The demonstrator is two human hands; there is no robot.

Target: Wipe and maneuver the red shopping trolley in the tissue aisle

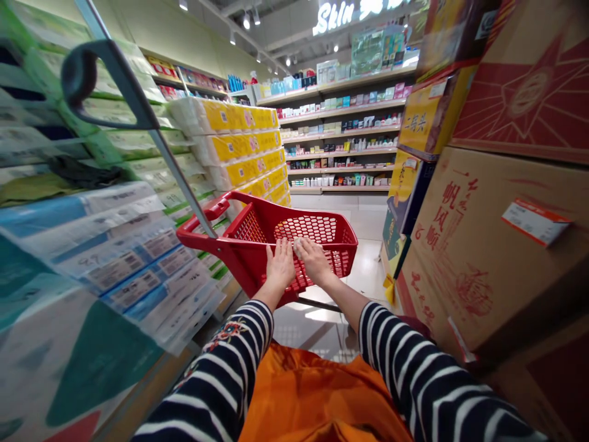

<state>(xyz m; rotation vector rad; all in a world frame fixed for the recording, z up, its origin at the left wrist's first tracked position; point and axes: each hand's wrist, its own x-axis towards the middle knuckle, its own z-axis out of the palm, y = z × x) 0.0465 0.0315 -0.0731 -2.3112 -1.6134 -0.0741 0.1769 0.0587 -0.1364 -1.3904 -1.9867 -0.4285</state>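
A red plastic shopping basket point(257, 228) stands tilted on the floor in front of me, nothing visible inside it. My left hand point(280, 265) and my right hand point(313, 261) rest side by side on its near rim, fingers curled over the edge and closed on it. Its long grey pull handle point(120, 86) rises up to the upper left. Both my sleeves are dark with white stripes.
Stacked tissue packs point(115, 258) fill the left side, with yellow packs point(248, 147) further on. Large cardboard cartons point(478, 258) are piled on the right. Shelves of cosmetics point(340, 147) stand across the aisle's far end. The tiled floor point(368, 270) runs ahead.
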